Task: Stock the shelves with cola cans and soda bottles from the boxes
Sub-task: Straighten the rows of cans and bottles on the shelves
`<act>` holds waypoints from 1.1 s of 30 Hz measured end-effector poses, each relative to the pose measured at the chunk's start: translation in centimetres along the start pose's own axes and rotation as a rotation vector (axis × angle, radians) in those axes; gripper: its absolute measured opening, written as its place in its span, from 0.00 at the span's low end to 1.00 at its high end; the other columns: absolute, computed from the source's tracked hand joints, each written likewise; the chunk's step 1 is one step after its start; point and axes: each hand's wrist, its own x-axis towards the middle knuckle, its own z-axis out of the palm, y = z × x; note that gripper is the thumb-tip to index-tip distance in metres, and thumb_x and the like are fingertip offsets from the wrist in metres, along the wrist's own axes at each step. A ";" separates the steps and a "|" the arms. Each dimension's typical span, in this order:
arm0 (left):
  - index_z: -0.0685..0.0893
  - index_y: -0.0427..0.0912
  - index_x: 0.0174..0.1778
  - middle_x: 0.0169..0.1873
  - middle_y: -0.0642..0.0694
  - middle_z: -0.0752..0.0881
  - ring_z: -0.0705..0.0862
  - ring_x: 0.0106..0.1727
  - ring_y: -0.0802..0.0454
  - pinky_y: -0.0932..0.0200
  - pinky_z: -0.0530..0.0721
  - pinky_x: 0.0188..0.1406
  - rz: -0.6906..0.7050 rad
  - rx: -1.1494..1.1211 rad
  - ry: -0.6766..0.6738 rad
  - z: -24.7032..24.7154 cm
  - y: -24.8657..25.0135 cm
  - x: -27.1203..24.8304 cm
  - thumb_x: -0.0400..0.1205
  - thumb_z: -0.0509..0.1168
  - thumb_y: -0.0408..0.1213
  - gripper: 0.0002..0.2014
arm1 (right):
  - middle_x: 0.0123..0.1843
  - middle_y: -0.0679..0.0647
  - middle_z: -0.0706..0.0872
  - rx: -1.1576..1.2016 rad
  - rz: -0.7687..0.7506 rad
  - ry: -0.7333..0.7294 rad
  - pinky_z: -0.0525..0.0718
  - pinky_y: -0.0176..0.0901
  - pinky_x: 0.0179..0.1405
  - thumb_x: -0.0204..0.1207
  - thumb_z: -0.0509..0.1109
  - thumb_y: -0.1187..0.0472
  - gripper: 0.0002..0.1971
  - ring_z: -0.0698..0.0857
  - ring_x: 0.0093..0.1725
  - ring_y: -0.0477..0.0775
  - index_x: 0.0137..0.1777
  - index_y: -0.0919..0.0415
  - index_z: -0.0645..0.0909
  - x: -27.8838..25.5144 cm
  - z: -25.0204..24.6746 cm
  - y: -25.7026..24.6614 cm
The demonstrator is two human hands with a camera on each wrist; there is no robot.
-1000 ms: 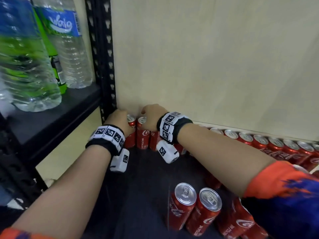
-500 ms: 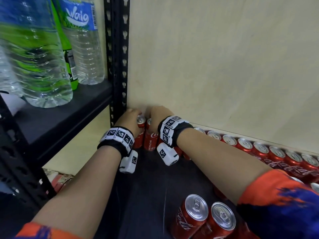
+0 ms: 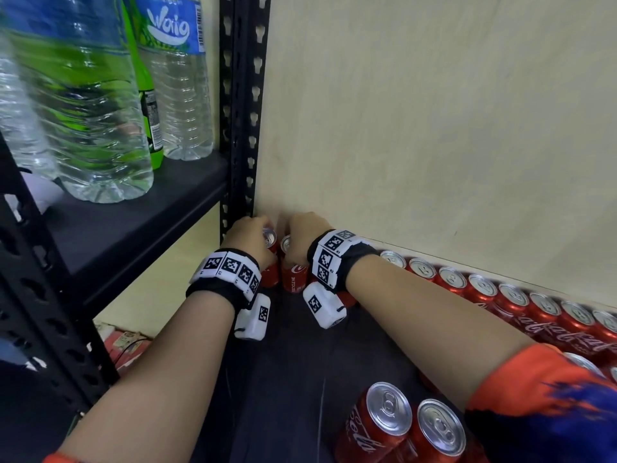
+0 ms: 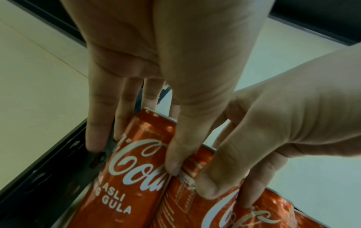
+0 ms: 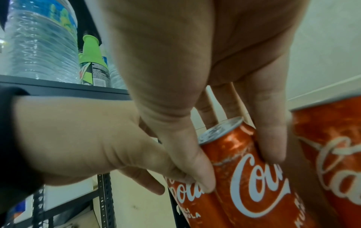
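Two red cola cans stand upright, side by side and touching, in the back left corner of the dark lower shelf point(image 3: 293, 362), against the pale wall point(image 3: 434, 128) and just beside the black slotted upright point(image 3: 243, 105); the left can point(image 4: 132, 169) is gripped from above by the left hand point(image 3: 248, 240), fingers down its far side and thumb on its near face; the right can point(image 5: 248, 177) is clamped likewise by the right hand point(image 3: 305, 235), thumb and fingers pinching its sides; a row of cans point(image 3: 500, 295) runs rightward along the wall; two more cans point(image 3: 410, 432) stand near the front edge; water bottles point(image 3: 90, 105) and a green bottle point(image 3: 147, 105) sit on the neighbouring higher shelf point(image 3: 133, 222).
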 end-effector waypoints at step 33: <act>0.89 0.56 0.55 0.49 0.57 0.87 0.85 0.48 0.58 0.59 0.85 0.44 0.289 0.065 -0.234 -6.7 10.7 -6.1 0.61 0.88 0.41 0.27 | 0.49 0.44 0.86 0.144 -0.026 -0.048 0.87 0.42 0.46 0.57 0.90 0.55 0.33 0.85 0.46 0.46 0.66 0.45 0.87 -14.0 -6.2 12.5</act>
